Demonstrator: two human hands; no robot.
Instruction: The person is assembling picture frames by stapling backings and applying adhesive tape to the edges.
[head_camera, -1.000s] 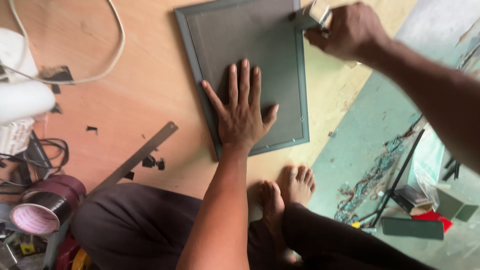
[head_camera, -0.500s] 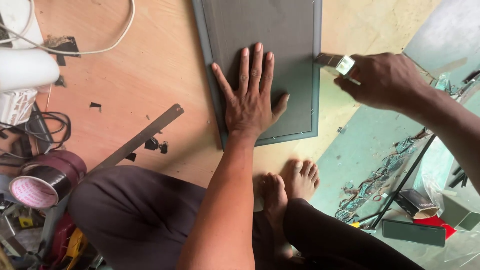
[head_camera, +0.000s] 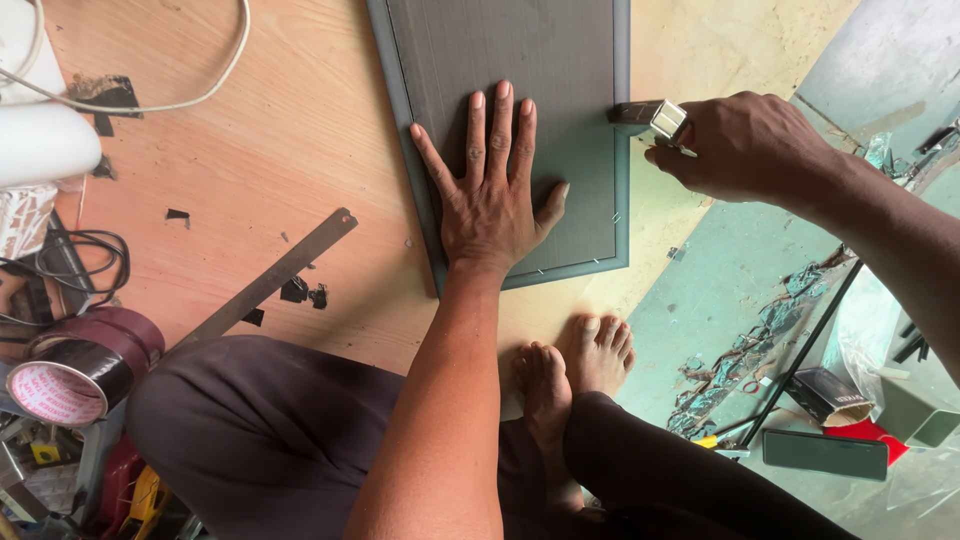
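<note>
A grey framed mesh panel (head_camera: 560, 60) lies flat on a plywood board (head_camera: 280, 130). My left hand (head_camera: 492, 195) presses palm-down on the mesh with fingers spread, holding nothing. My right hand (head_camera: 750, 145) grips a small metal stapler-like tool (head_camera: 650, 118), its nose resting on the panel's right frame edge. Small staples show along that frame near the lower right corner.
A metal ruler (head_camera: 265, 285) lies on the board at the left, next to black scraps. A roll of dark tape (head_camera: 75, 370), cables and a white object sit at far left. My bare feet (head_camera: 575, 375) rest below the panel. Boxes and debris lie on the green floor at right.
My right hand has brought the tool down along the panel's right frame edge, from the top corner toward the middle. My left hand stays pressed flat on the mesh.
</note>
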